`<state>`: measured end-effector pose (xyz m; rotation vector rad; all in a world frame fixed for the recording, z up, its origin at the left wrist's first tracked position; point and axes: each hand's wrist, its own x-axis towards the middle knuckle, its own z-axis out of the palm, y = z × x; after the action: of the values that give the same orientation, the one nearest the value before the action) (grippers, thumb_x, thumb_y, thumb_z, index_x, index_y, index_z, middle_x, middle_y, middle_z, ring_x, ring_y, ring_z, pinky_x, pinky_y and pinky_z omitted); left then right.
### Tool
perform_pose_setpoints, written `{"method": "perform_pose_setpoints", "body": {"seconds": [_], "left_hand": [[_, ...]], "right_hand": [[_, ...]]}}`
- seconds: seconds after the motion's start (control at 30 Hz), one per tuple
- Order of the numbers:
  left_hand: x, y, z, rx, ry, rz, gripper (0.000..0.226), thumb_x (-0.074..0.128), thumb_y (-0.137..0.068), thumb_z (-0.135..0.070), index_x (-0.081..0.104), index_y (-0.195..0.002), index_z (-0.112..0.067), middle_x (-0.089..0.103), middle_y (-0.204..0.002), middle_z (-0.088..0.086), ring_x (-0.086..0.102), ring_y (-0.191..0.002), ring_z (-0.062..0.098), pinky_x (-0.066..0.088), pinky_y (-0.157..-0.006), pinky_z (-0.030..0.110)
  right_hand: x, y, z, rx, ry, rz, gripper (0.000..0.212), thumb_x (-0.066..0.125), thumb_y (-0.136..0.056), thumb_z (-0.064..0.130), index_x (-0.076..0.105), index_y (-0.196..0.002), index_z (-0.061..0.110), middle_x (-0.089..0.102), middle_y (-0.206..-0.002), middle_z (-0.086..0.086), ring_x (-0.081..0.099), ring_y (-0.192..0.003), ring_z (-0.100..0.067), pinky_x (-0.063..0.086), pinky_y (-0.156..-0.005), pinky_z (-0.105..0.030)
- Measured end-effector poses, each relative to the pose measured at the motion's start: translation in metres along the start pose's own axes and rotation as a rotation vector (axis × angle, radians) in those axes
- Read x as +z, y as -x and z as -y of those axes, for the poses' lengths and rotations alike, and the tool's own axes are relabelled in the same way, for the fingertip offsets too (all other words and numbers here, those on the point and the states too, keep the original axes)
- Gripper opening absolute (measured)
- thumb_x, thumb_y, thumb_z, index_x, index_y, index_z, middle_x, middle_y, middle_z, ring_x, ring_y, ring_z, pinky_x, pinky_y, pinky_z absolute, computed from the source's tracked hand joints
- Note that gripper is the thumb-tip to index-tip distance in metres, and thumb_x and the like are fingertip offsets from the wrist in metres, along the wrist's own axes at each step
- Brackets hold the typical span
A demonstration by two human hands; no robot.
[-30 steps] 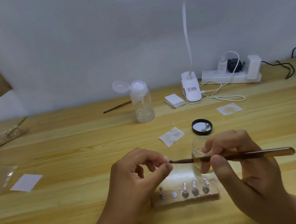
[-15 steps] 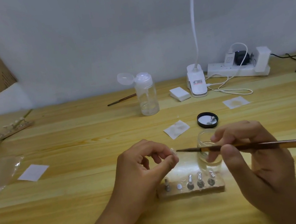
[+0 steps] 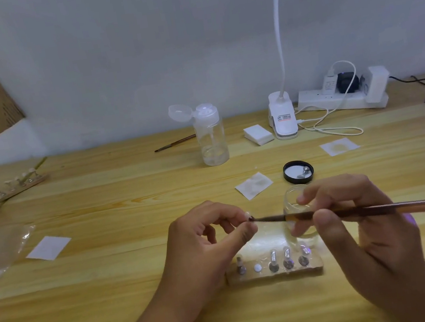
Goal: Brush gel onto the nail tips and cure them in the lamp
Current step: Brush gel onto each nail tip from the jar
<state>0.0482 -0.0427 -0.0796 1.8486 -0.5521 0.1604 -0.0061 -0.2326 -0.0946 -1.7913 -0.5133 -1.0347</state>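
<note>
Hardly moved: left hand still pinches nail tip above holder, steadying it; right hand grips brush pen-style, bristles touching it, likely laying gel.

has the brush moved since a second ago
No. The brush keeps its tip at the nail tip pinched by the left hand, above the wooden stand as before; only the camera view shifted.

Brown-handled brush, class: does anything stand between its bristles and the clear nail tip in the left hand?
Nothing visible does. The brown-handled brush in the right hand has its bristles right at the small clear nail tip pinched by the left hand; the clear glass jar sits behind the shaft.
</note>
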Motion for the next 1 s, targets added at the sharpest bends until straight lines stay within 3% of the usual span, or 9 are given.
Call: {"method": "perform_pose_setpoints", "body": {"seconds": [0.1, 0.23, 0.4, 0.53, 0.63, 0.7, 0.8, 0.9, 1.0], "left_hand": [[0.000, 0.000, -0.001, -0.002, 0.008, 0.002, 0.015, 0.083, -0.074, -0.008, 0.075, -0.071, -0.020, 0.070, -0.074, -0.007, 0.058, -0.066, 0.004, 0.041, -0.058, 0.024], [-0.001, 0.000, -0.003, 0.003, 0.016, 0.010, 0.013, 0.083, -0.076, -0.009, 0.075, -0.073, -0.019, 0.071, -0.075, -0.006, 0.059, -0.068, 0.005, 0.043, -0.060, 0.030], [0.000, 0.000, -0.004, -0.010, 0.023, 0.001, 0.012, 0.081, -0.075, -0.006, 0.075, -0.072, -0.016, 0.071, -0.075, -0.007, 0.059, -0.068, 0.004, 0.042, -0.059, 0.027], [0.000, 0.001, -0.005, -0.006, 0.028, -0.004, 0.010, 0.083, -0.074, -0.007, 0.076, -0.073, -0.015, 0.071, -0.074, -0.005, 0.060, -0.068, 0.005, 0.043, -0.061, 0.031], [-0.001, 0.001, -0.005, 0.000, 0.033, -0.012, 0.008, 0.084, -0.073, -0.016, 0.076, -0.073, -0.015, 0.072, -0.075, -0.004, 0.061, -0.069, 0.007, 0.044, -0.061, 0.032], [-0.001, 0.000, -0.005, -0.007, 0.037, -0.020, 0.007, 0.084, -0.073, -0.016, 0.076, -0.073, -0.015, 0.072, -0.076, -0.003, 0.061, -0.069, 0.008, 0.043, -0.061, 0.031], [-0.002, 0.000, -0.004, -0.017, 0.049, -0.020, 0.010, 0.083, -0.074, -0.009, 0.076, -0.074, -0.016, 0.073, -0.077, -0.005, 0.062, -0.070, 0.008, 0.043, -0.061, 0.030], [-0.002, 0.000, -0.003, 0.005, 0.036, -0.010, 0.007, 0.083, -0.073, -0.017, 0.077, -0.074, -0.017, 0.073, -0.077, -0.005, 0.063, -0.070, 0.008, 0.043, -0.061, 0.028], [-0.004, 0.001, -0.003, 0.008, 0.037, 0.007, 0.008, 0.085, -0.073, -0.020, 0.077, -0.074, -0.023, 0.074, -0.077, -0.006, 0.062, -0.069, 0.004, 0.042, -0.060, 0.021]], "right_hand": [[-0.002, -0.001, 0.003, -0.011, -0.047, -0.033, 0.010, 0.050, -0.103, 0.035, 0.055, -0.107, 0.044, 0.067, -0.090, 0.009, 0.066, -0.087, -0.034, 0.051, -0.075, -0.037], [0.001, -0.001, 0.003, 0.016, 0.033, -0.007, 0.011, 0.047, -0.104, 0.042, 0.052, -0.111, 0.049, 0.067, -0.100, 0.025, 0.067, -0.084, -0.042, 0.051, -0.076, -0.053], [-0.003, 0.000, 0.004, -0.015, -0.045, -0.030, 0.009, 0.049, -0.103, 0.036, 0.055, -0.104, 0.042, 0.068, -0.082, 0.004, 0.065, -0.094, -0.030, 0.051, -0.076, -0.044], [-0.001, -0.002, 0.005, 0.033, 0.002, -0.015, 0.009, 0.047, -0.104, 0.043, 0.052, -0.110, 0.048, 0.068, -0.095, 0.019, 0.069, -0.087, -0.036, 0.051, -0.079, -0.043], [-0.001, -0.002, 0.003, 0.022, 0.029, 0.013, 0.007, 0.046, -0.104, 0.043, 0.053, -0.106, 0.044, 0.069, -0.092, 0.018, 0.066, -0.088, -0.040, 0.051, -0.078, -0.044], [-0.003, -0.001, 0.003, -0.009, -0.019, 0.009, 0.007, 0.048, -0.103, 0.038, 0.053, -0.099, 0.037, 0.068, -0.084, 0.008, 0.065, -0.090, -0.034, 0.051, -0.076, -0.043], [-0.006, -0.001, 0.003, -0.035, -0.053, -0.008, 0.007, 0.050, -0.098, 0.021, 0.052, -0.098, 0.028, 0.065, -0.079, -0.012, 0.069, -0.090, -0.018, 0.051, -0.079, -0.030], [-0.010, -0.004, -0.001, -0.014, -0.050, -0.041, 0.004, 0.049, -0.100, 0.022, 0.052, -0.101, 0.024, 0.065, -0.086, -0.010, 0.072, -0.083, -0.009, 0.051, -0.082, -0.022], [-0.016, -0.010, -0.008, 0.028, 0.018, -0.069, 0.016, 0.050, -0.099, 0.024, 0.053, -0.104, 0.039, 0.066, -0.089, 0.000, 0.072, -0.080, -0.012, 0.050, -0.083, -0.023]]}}
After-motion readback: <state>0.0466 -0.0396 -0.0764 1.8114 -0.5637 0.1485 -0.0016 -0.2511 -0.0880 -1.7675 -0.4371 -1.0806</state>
